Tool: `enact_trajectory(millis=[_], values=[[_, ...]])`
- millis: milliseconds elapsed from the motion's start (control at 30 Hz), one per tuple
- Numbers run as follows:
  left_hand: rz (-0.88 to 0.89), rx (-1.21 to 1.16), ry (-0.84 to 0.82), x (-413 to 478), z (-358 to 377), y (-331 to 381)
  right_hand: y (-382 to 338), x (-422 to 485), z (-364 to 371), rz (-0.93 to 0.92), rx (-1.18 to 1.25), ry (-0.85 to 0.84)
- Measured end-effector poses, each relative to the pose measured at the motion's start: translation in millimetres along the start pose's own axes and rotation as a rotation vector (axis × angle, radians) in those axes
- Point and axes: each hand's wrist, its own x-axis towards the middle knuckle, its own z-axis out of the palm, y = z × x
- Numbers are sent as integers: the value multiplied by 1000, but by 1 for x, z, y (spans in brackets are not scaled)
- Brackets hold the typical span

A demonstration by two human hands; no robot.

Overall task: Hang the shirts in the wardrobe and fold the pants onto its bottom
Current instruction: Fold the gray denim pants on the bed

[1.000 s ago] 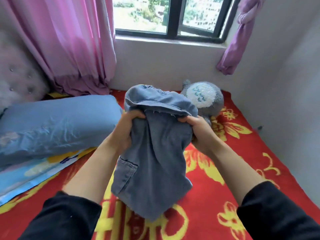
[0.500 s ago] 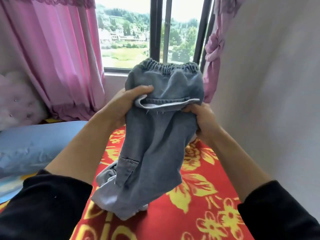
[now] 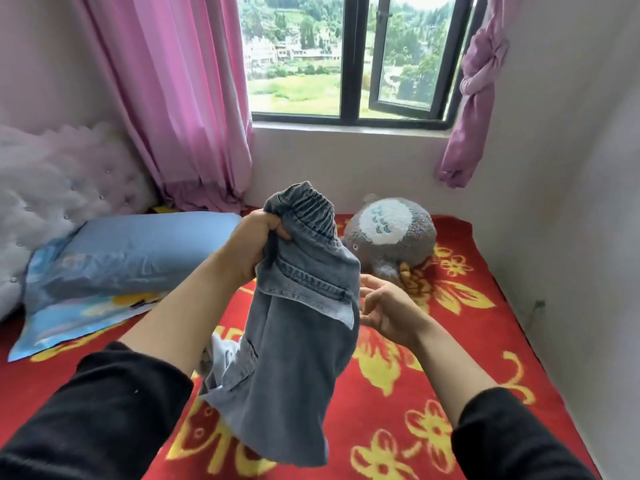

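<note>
Red bed (image 3: 485, 358) below. Left hand (image 3: 252, 247) clenched jeans (image 3: 298, 358) at waistband; right hand (image 3: 388, 310) loose, empty (seemingly just beside denim). Best: pinch opposite edge, fold flat.

Just the one view here, worn on the person's head, and it is looking forward and down. It is facing across the bed (image 3: 450, 375) toward the window (image 3: 298, 64) in the far wall. The wide lens is taking in the curtain (image 3: 180, 98) at far left and the side wall (image 3: 571, 202) at right. It is sitting close in: the sleeves (image 3: 97, 417) are entering from the near edge, and the left hand (image 3: 249, 244), right hand (image 3: 384, 310) and pants (image 3: 298, 341) are filling the centre.
</note>
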Motion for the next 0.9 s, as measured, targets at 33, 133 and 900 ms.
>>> enact_trajectory(millis=[33,133,900], values=[[-10,-22,7,-6,-6,4,7,6,4,30,-137,42],[24,-60,-4,-28,-25,14,37,21,25,99,-745,69],[483,55,520,-61,-169,124,-142,29,208,-647,71,135]])
